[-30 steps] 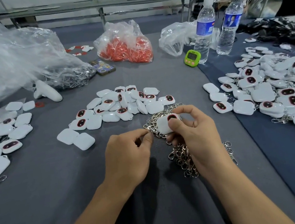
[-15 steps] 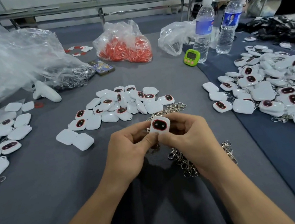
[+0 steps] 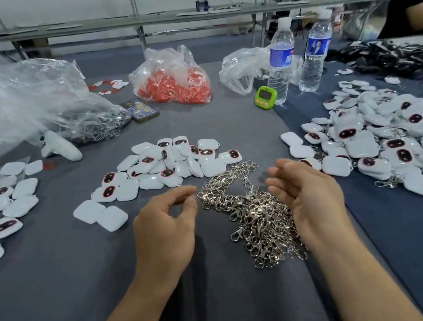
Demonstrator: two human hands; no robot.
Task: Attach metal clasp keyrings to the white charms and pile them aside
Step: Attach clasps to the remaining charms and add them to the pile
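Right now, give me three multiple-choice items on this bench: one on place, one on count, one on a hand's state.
1. Where does the heap of silver metal clasp keyrings lie?
A. Between the left hand and the right hand
B. Inside the clear bag of orange parts
C. Behind the bottles

2. How many clear plastic water bottles with blue labels stand on the grey cloth table?
A. One
B. Two
C. Four

3. What state is the right hand in?
A. Gripping a white charm
B. Pinching a bottle cap
C. Open, fingers relaxed, holding nothing

Answers:
1 A: the heap lies on the cloth with a hand at either side.
2 B: one bottle stands beside the other, just past the small green timer.
3 C: its palm shows and nothing is in it.
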